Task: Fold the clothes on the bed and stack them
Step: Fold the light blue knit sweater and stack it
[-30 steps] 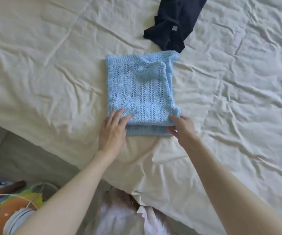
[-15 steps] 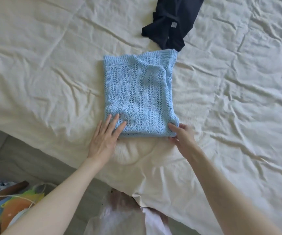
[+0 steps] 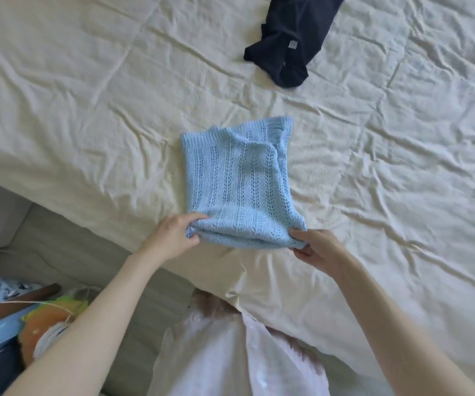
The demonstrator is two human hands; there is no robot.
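While a wrinkled cream sheet point(image 3: 87, 90) covers the bed, a folded light-blue knit garment point(image 3: 239, 184) lies near its front edge, with a crumpled dark navy garment point(image 3: 290, 38) well apart from it toward the far side. At the blue knit's near corners, the left hand point(image 3: 170, 238) pinches the left corner with curled fingers and thumb, and the right hand point(image 3: 316, 247) grips the right corner likewise, the near edge bunched between them.

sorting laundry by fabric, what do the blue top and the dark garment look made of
Blue top: looks like soft matte yarn in an open knit, with rows of small holes and ribbed edges. Dark garment: seems a smooth, thin, matte fabric, maybe cotton jersey; fibre unclear.
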